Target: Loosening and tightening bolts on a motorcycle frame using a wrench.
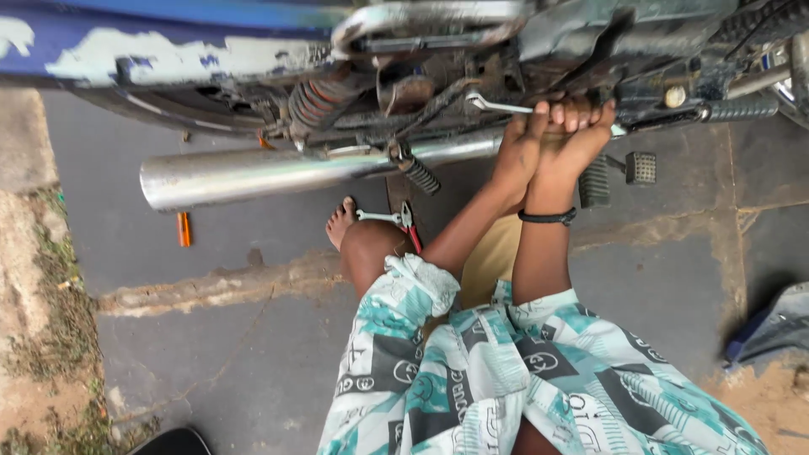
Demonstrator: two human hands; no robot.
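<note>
- we find both hands raised to the underside of a motorcycle (590,42), pressed against each other above the forearms.
- left hand (518,143): fingers curled shut around the shaft of a spanner (501,105), whose open metal end juts out to the left of the knuckles.
- right hand (577,135): wrapped over the same spot, fingers folded closed and touching the left hand; we cannot tell how much of the spanner it grips. a black band (548,217) sits on its wrist.
- the spanner lies roughly level, tucked under the engine parts just above the chrome exhaust pipe (286,168), which runs away to the left of the hands.
- just right of the hands we note a ribbed footrest (594,181) and a small square pedal (640,167); further right, a rubber foot peg (742,108).
- below the left forearm, on the paved ground, lie red-handled pliers (409,223) and a second spanner (377,216), beside a bare foot (340,221).
- well left of the hands, an orange tool (183,228) rests on the ground under the pipe.
</note>
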